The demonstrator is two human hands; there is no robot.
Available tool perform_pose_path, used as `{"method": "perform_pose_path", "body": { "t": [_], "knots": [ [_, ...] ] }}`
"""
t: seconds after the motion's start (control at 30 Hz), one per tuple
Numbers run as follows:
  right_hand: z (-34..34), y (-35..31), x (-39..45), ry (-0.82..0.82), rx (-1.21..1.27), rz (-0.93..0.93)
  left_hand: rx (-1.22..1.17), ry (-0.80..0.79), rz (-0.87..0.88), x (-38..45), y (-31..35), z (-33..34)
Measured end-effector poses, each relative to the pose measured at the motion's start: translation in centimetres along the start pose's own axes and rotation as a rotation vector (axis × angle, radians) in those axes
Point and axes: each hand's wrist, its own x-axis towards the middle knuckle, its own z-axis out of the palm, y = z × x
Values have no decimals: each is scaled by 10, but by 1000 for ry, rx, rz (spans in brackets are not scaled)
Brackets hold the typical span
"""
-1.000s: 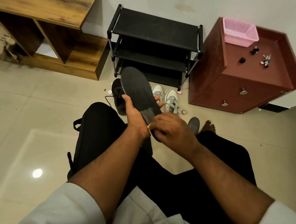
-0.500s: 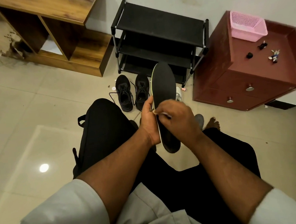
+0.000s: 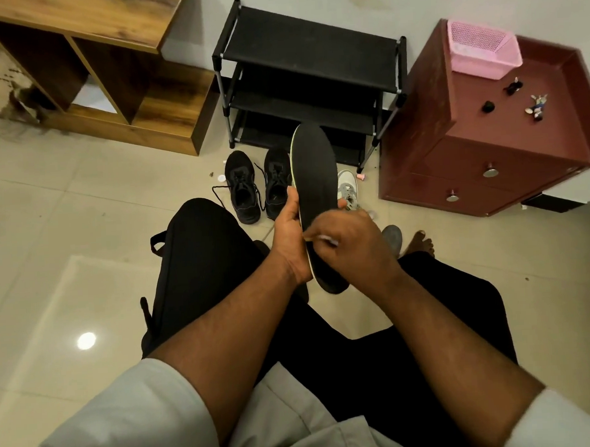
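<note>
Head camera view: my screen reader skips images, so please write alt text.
A seated person's left hand grips a black insole while the right hand pinches a small white item at its edge. Black sneakers and a shoe rack stand beyond.

Dim, warm indoor light falls from overhead. A lamp mirrors as a round white glare spot (image 3: 86, 341) on the glossy floor tiles (image 3: 47, 219) at 8 o'clock, inside a paler reflected patch. Shadows are soft and pool under the shoe rack (image 3: 308, 51) at 12 o'clock. The black insole (image 3: 315, 174) and the trousers (image 3: 202, 248) lose nearly all detail. The small white thing (image 3: 323, 238) pinched in the right hand (image 3: 353, 244) is smeared. Wide-angle bending tilts the red cabinet (image 3: 471, 152) at 2 o'clock, and the grey sleeve (image 3: 126, 427) at 7 o'clock looks soft.
</note>
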Motion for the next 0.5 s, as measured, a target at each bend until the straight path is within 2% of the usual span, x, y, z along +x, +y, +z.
{"method": "perform_pose_path", "body": {
  "t": [0.1,0.27,0.5],
  "knots": [
    [2,7,18,41,-26,54,5,-15,-4,-2,-1,-1],
    [5,2,12,-59,53,-3,-27,-63,1,3,10,-9],
    [7,-5,-37,-113,18,-81,-49,41,85,16,19,-14]
  ]
}}
